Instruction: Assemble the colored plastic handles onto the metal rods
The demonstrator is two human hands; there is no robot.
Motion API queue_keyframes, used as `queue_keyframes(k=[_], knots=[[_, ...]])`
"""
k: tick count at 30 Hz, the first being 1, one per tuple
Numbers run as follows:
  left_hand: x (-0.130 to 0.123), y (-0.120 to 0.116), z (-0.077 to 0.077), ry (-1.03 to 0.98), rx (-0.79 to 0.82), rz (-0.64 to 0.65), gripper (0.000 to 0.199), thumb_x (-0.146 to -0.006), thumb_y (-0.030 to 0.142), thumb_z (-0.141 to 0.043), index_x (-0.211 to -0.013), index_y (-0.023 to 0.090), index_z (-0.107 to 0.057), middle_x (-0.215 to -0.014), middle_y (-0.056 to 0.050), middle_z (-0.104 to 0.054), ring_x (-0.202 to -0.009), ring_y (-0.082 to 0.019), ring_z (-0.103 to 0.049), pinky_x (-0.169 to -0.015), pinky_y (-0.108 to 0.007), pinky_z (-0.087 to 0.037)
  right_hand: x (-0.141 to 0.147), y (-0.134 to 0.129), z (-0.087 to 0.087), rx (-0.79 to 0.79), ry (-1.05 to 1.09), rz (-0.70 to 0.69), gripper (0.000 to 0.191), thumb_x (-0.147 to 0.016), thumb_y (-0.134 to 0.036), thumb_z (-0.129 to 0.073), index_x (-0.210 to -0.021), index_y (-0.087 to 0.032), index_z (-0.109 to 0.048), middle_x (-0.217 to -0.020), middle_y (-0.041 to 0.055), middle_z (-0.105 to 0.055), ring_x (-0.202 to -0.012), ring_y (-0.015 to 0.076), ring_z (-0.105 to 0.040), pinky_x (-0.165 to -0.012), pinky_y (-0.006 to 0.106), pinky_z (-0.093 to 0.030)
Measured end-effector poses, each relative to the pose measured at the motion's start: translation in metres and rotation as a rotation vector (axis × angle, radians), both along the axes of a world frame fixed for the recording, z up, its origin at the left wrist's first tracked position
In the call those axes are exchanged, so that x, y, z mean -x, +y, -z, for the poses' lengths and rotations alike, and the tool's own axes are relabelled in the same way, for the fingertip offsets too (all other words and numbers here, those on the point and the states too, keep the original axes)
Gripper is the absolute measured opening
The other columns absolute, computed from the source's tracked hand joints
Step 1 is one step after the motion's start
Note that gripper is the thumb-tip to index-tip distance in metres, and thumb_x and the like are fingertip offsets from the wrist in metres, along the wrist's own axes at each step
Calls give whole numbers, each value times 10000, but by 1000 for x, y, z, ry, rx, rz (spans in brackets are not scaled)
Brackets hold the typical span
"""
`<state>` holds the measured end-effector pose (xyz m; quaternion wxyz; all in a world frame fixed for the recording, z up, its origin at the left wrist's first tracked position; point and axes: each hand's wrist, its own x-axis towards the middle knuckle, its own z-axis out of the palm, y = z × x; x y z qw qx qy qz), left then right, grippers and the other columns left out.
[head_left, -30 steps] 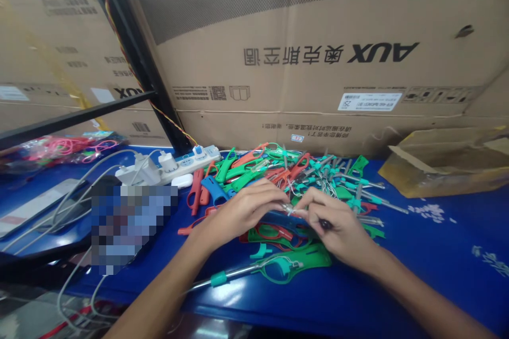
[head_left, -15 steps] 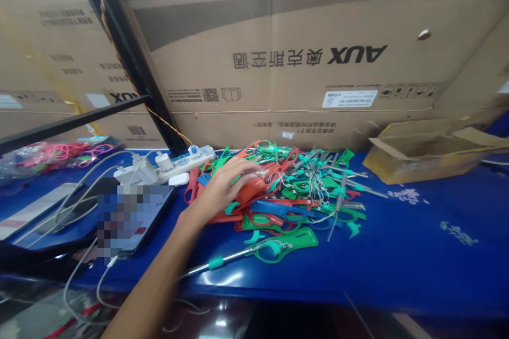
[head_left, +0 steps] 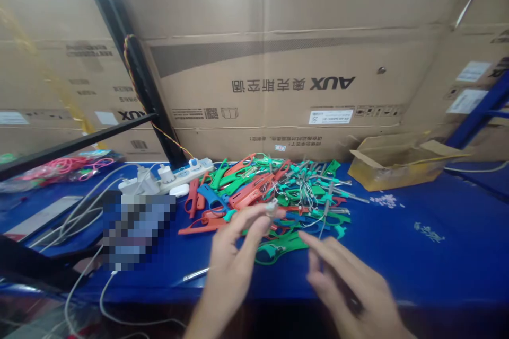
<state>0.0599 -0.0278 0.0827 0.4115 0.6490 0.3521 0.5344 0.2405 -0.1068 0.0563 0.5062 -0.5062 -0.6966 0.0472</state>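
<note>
My left hand (head_left: 234,254) pinches a small whitish part (head_left: 271,206) between thumb and fingertips. It is held above the front of a heap of red, green and blue plastic lighter shells (head_left: 254,190). To its right, my right hand (head_left: 350,280) is curled around a dark slim tool (head_left: 350,296), most of which the fingers hide. My right index finger points toward the left hand, apart from the part. A green lighter shell (head_left: 294,243) lies below both hands. Teal triggers, metal tubes and white wires (head_left: 304,190) are mixed into the heap.
Left of the heap are a white power strip (head_left: 194,171) with chargers and a tablet (head_left: 159,222) with cables. At right stands an opened cardboard box (head_left: 392,169) on the blue table (head_left: 457,270). Large cartons (head_left: 278,58) and a black frame bar (head_left: 119,37) stand behind.
My left hand has drawn back from the heap toward me and now holds the small part. My right hand has come into view with the dark tool.
</note>
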Motion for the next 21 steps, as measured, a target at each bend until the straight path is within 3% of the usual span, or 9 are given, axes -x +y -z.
queue_keyframes(k=[2,4,7,10,13,16,19,21], knots=[[-18,-9,11,-134,81,-6,250,-986,380,-621,-1117,241,-783,-1218,-61,-759,-1193,-248,-678,-1027,-339,-542,10,14,0,53,33,-76,280,-1038,-318,-561,-1295,-263,-659,-908,13,-693,-728,131,-668,-630,202,-550],[-31,-11,20,-252,187,25,273,-981,392,-630,-1123,223,-790,-1312,-79,-716,-1302,-269,-611,-1114,-371,-485,16,31,1,82,59,-135,227,-1030,-311,-573,-1200,-246,-708,-857,10,-664,-684,130,-630,-625,212,-530],[-38,-8,29,-397,333,120,311,-971,405,-641,-1152,198,-785,-1395,-113,-660,-1311,-298,-604,-1124,-421,-485,17,51,2,108,87,-125,156,-974,-347,-663,-993,-212,-738,-763,-6,-598,-632,133,-557,-596,228,-490],[-38,-6,36,-429,336,122,331,-987,421,-611,-1158,192,-777,-1466,-119,-601,-1326,-310,-593,-1120,-438,-492,15,60,3,129,112,-166,155,-947,-353,-698,-903,-205,-717,-732,-13,-569,-637,139,-536,-572,231,-463],[-31,-6,46,-292,224,26,363,-1026,450,-538,-1254,231,-716,-1492,-86,-579,-1379,-283,-545,-1129,-417,-481,10,59,8,57,150,-153,124,-983,-295,-640,-926,-213,-713,-836,13,-641,-620,128,-547,-571,234,-472],[-18,-1,60,-67,103,-124,344,-1036,429,-528,-1332,287,-632,-1416,-55,-637,-1339,-252,-571,-1115,-422,-470,1,51,18,-56,117,31,73,-976,-253,-640,-991,-222,-704,-979,41,-696,-596,117,-556,-582,242,-489],[-4,4,71,238,-54,-247,197,-1020,351,-575,-1172,297,-687,-1252,-30,-711,-1213,-265,-616,-1071,-477,-436,-12,45,30,-60,8,147,89,-971,-260,-646,-1041,-236,-696,-1193,77,-729,-578,113,-571,-597,257,-518],[1,6,76,417,-147,-272,120,-1003,299,-611,-1079,290,-704,-1139,-17,-737,-1115,-270,-629,-1002,-481,-429,-18,44,37,-46,-40,170,87,-983,-268,-625,-1041,-231,-679,-1213,86,-741,-498,100,-526,-561,257,-525]])
